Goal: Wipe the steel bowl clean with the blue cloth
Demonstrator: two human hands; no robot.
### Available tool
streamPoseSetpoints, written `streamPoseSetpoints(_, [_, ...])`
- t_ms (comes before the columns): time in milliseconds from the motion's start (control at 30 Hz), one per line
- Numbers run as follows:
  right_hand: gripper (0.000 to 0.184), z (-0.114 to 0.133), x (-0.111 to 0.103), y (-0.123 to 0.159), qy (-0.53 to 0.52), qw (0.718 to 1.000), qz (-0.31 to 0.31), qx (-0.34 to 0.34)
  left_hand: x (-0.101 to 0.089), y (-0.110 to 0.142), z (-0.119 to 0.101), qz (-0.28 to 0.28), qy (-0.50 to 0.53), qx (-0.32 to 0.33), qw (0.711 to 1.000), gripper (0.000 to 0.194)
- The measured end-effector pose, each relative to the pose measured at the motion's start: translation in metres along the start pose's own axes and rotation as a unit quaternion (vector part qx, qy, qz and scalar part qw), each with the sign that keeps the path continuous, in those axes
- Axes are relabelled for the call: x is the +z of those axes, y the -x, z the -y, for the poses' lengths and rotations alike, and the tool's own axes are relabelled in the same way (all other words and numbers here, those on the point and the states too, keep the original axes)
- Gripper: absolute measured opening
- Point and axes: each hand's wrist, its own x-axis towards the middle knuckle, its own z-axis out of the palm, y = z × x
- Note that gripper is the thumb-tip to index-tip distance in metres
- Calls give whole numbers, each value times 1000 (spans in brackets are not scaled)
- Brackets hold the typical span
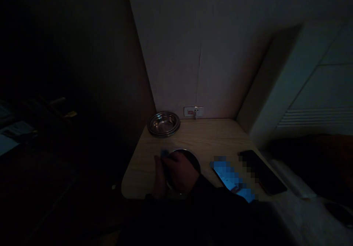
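Observation:
In dim light, both my hands are close together over the front of a small wooden table. My left hand (159, 179) is seen edge-on, one digit pointing up, against a dark object with a bluish end (164, 153) that I cannot make out. Curled around the same area from the right is my right hand (180, 171), its fingertips pointing toward the left one. Behind and partly under the right hand lies a round dish (193, 159) with a shiny rim and a dark inside; the hand hides much of it.
Nested metal bowls (164, 124) stand at the table's (209, 135) back left. A lit phone screen (230, 176), partly pixelated, and a dark phone-like slab (264, 174) lie at the right. A wall socket (193, 111) sits behind. A pale headboard (286, 73) rises on the right.

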Motion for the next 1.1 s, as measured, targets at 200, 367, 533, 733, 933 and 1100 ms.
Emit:
streamPoseSetpoints(200, [42,-12,-5,-14,22,994,-57,94,5,-2,5,42,-40,-1,998,52])
streamPoseSetpoints(367, [37,-9,3,-13,-26,999,-32,27,4,-1,-4,12,-32,-19,999,47])
streamPoseSetpoints(533, [30,0,4,0,-68,995,15,-74,8,9,-19,-11,15,-18,1000,54])
streamPoseSetpoints(733, [32,4,0,13,-83,993,22,-85,12,20,-16,-17,47,-44,998,61])
streamPoseSetpoints(933, [32,11,-3,11,-84,993,34,-80,16,26,-19,-43,59,-18,997,52])
streamPoseSetpoints(1100, [26,16,-13,33,4,987,105,-121,13,27,-25,-41,31,-99,994,45])
